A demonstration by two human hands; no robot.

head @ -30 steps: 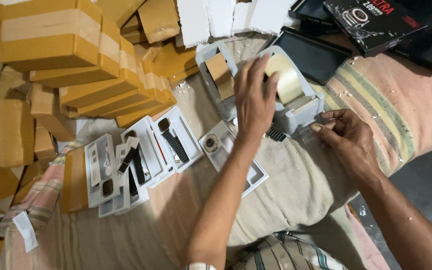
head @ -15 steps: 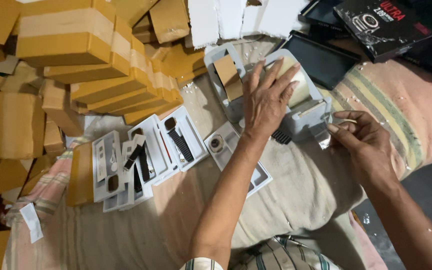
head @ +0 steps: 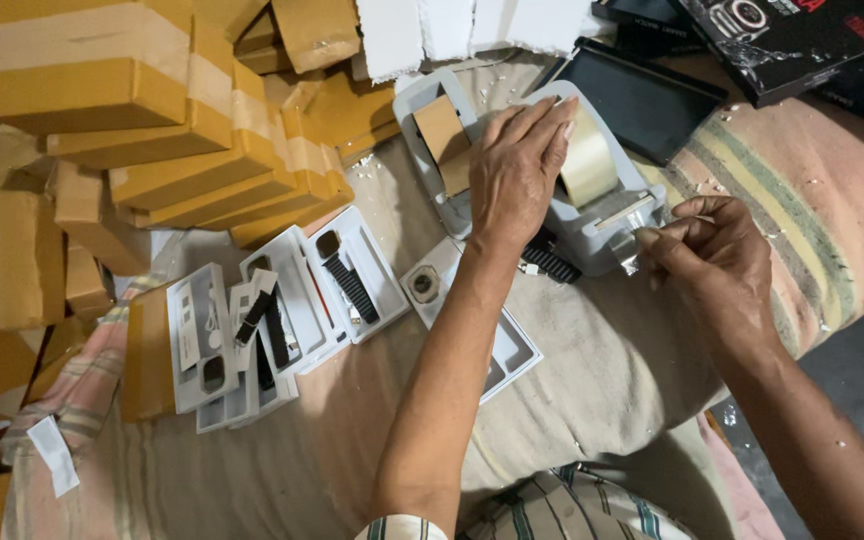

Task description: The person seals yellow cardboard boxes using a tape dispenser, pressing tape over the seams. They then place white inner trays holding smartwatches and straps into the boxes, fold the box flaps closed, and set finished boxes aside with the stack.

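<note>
My left hand lies flat on top of a grey tape dispenser, pressing on its roll of clear tape. My right hand pinches the free end of the tape at the dispenser's cutter edge. A second, brown tape roll sits in the rear slot of the dispenser. Under my left forearm lie white trays holding black watches and straps, spread on a beige cloth.
Stacks of tan cardboard boxes fill the left side. White foam pieces lie at the top. Black boxes and a black tray sit at the top right. A striped cloth runs along the right.
My left hand has shifted a little onto the tape roll. My right hand has closed on the tape end at the cutter. The view has moved closer.
</note>
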